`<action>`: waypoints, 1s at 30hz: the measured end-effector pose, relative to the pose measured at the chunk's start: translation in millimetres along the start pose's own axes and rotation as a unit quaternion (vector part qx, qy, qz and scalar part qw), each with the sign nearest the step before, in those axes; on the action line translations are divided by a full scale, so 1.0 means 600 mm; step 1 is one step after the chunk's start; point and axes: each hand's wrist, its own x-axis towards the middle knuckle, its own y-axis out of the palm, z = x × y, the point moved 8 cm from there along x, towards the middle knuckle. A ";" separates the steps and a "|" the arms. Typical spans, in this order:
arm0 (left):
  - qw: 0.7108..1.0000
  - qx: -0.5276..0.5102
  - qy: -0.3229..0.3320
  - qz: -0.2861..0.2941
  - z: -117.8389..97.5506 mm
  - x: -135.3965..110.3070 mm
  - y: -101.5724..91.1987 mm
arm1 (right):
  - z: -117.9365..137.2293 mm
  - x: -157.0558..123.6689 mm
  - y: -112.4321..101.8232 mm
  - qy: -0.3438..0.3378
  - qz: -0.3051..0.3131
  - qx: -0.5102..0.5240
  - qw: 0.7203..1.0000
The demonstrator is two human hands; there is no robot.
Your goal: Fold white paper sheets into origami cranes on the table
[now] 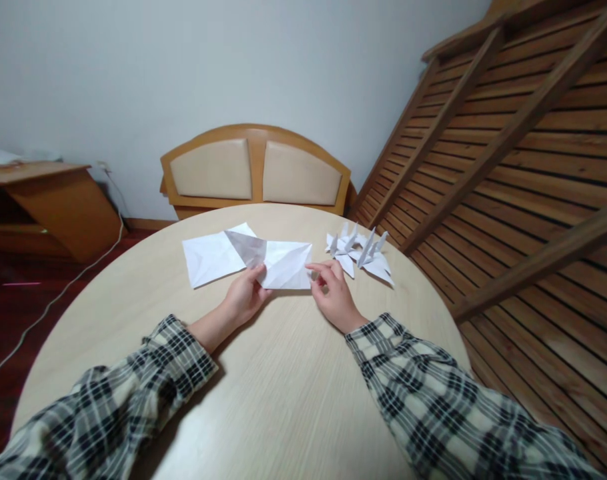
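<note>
A creased, partly folded sheet of white paper [287, 263] is held up between my hands over the table. My left hand [247, 291] pinches its lower left part, thumb on top. At the right edge of the sheet, my right hand [332, 291] has its thumb and index finger closed together on the paper. Another creased sheet of white paper [211, 259] lies flat behind and to the left, partly hidden by the held one. Several folded white paper cranes [366, 253] stand in a group just beyond my right hand.
The round pale wooden table [283, 387] fills the middle. Behind it stands a wooden headboard [256, 163] with two beige panels against the wall. Wooden slats [523, 173] lean along the right. A brown desk [58, 207] and a white cable [73, 283] are at the left.
</note>
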 end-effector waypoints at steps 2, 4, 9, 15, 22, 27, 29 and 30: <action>0.998 -0.041 -0.033 0.025 0.002 -0.005 0.008 | -0.007 0.002 -0.010 -0.005 -0.013 -0.028 1.000; 0.996 -0.056 -0.060 0.042 0.005 -0.007 0.010 | -0.011 0.002 -0.017 -0.018 -0.020 -0.046 0.999; 0.990 -0.043 -0.116 0.066 0.018 -0.008 0.004 | -0.008 -0.004 -0.011 -0.073 0.043 -0.053 0.995; 0.984 -0.083 -0.132 0.084 0.023 -0.002 0.002 | -0.002 -0.006 -0.005 -0.096 0.078 -0.054 0.991; 0.981 -0.099 -0.147 0.079 0.025 -0.004 0.002 | 0.003 -0.005 -0.005 -0.104 0.086 -0.070 0.988; 0.982 -0.102 -0.142 0.078 0.020 -0.009 0.007 | 0.000 -0.004 -0.004 -0.090 0.098 -0.079 0.988; 0.982 -0.099 -0.141 0.076 0.020 -0.009 0.006 | -0.003 -0.004 -0.004 -0.081 0.103 -0.074 0.989; 0.982 -0.097 -0.142 0.076 0.020 -0.009 0.006 | -0.005 -0.004 -0.003 -0.077 0.104 -0.070 0.989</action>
